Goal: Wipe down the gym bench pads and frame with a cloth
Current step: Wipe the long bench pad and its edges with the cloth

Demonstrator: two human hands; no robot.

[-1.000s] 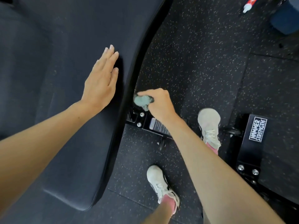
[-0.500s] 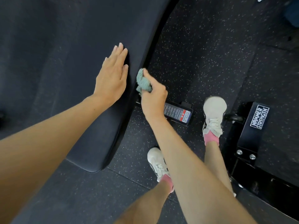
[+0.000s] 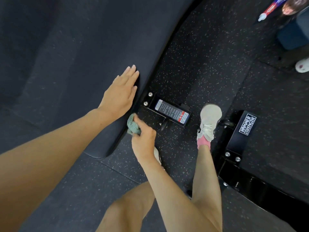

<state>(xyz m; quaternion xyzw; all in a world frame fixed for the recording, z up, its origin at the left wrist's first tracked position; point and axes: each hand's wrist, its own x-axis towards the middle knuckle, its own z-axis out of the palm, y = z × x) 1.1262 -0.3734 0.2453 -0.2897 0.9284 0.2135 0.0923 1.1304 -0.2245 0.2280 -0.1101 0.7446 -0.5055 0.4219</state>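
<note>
Speckled floor (image 3: 192, 56), labelled frame foot (image 3: 170, 112) beside cloth (image 3: 133, 126)

The floor (image 3: 209, 52) was black rubber flecked with pale specks, laid in large tiles whose seams (image 3: 117, 168) ran as thin straight lines. At its right side lay a glossy black steel beam (image 3: 233, 143), which bore a white-lettered HAMMER STRENGTH label (image 3: 247, 125) and silver bolts (image 3: 227, 154) at a joint. Toward the far right corner of the floor stood a dark blue object (image 3: 291, 37), its kind unclear. Just beyond it was a blurred bottle (image 3: 267, 11) in red, white and blue. A white slipper (image 3: 302, 65) showed at the right edge. The light was soft and even, glinting on the steel.
</note>
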